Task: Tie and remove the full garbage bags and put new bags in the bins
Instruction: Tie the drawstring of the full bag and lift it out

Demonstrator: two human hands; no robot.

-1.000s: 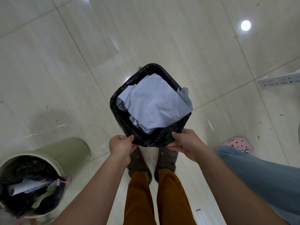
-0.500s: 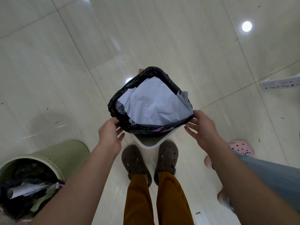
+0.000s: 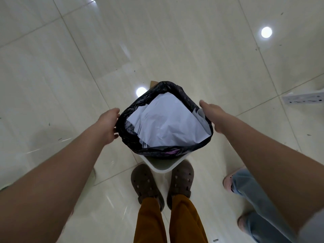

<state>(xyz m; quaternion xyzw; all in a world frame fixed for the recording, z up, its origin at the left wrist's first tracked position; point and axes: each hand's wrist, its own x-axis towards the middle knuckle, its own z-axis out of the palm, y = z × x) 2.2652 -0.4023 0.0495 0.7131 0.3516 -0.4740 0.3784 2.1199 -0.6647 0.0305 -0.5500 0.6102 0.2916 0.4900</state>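
A white bin (image 3: 162,167) stands on the tiled floor just ahead of my brown shoes. A black garbage bag (image 3: 182,92) lines it, full of crumpled white paper (image 3: 166,123). The bag's near edge is off the rim, so the bin's white lip shows. My left hand (image 3: 107,125) lies against the bag's left side, fingers hidden behind the plastic. My right hand (image 3: 213,114) lies against the bag's right side, its fingers also out of sight.
Another person's legs in light blue trousers (image 3: 252,195) and pink shoes stand at the right. A white power strip (image 3: 303,98) lies on the floor at the far right. A small brown piece (image 3: 154,83) pokes out behind the bin.
Both hands let go of the bag's near edge and moved apart and forward along its left and right sides. The view shifted, and the green bin at the lower left dropped out of sight.
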